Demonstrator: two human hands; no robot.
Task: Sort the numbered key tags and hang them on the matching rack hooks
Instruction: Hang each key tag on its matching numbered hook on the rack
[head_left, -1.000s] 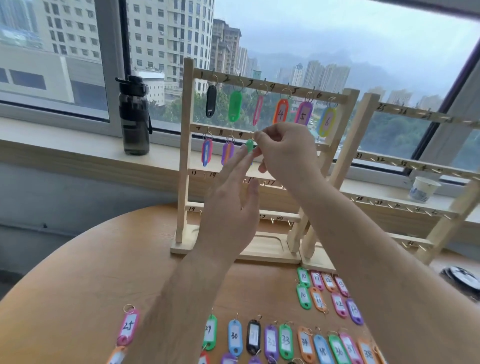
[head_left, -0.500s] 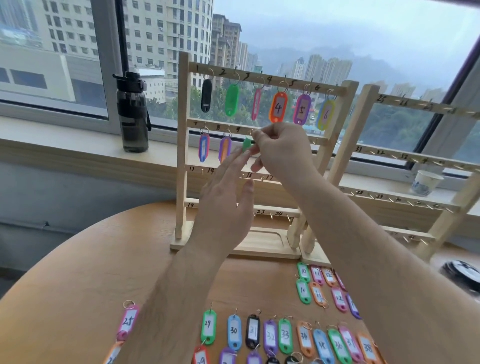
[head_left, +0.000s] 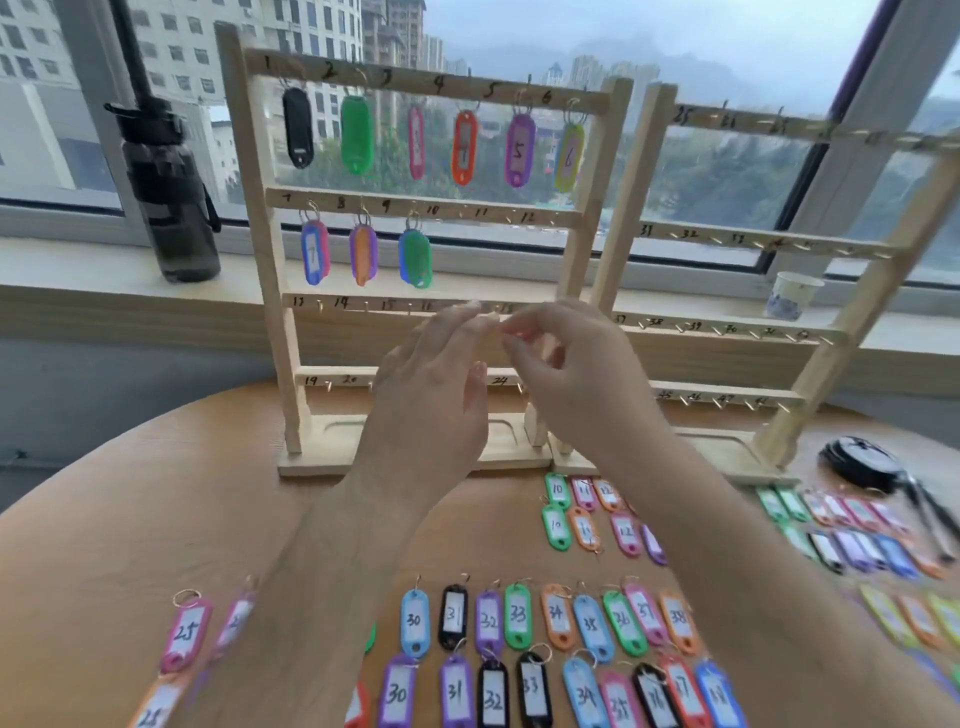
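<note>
The left wooden rack (head_left: 592, 218) carries tags on hooks 1 to 6 along its top rail. Its second rail holds a blue tag 7 (head_left: 314, 253), an orange-purple tag (head_left: 363, 254) and a green tag (head_left: 415, 258) under hook 9. My left hand (head_left: 434, 400) hovers in front of the third rail with fingers fairly straight and holds nothing. My right hand (head_left: 576, 379) is beside it, fingers loosely curled, fingertips near the left hand's; I see nothing in it. Tags 10 to 12 (head_left: 584, 514) lie by the rack's base. Rows of tags 30 to 38 (head_left: 519, 618) lie nearer me.
A second wooden rack (head_left: 779, 126), numbered from 25, stands at the right with bare hooks. A dark water bottle (head_left: 171, 197) and a paper cup (head_left: 793, 294) sit on the window sill. A black object (head_left: 857, 462) and more tags (head_left: 852, 540) lie at the table's right.
Both hands have dropped from hook 9 to the third rail's height. The green tag that the right hand pinched now hangs free on the second rail. The view has tilted down.
</note>
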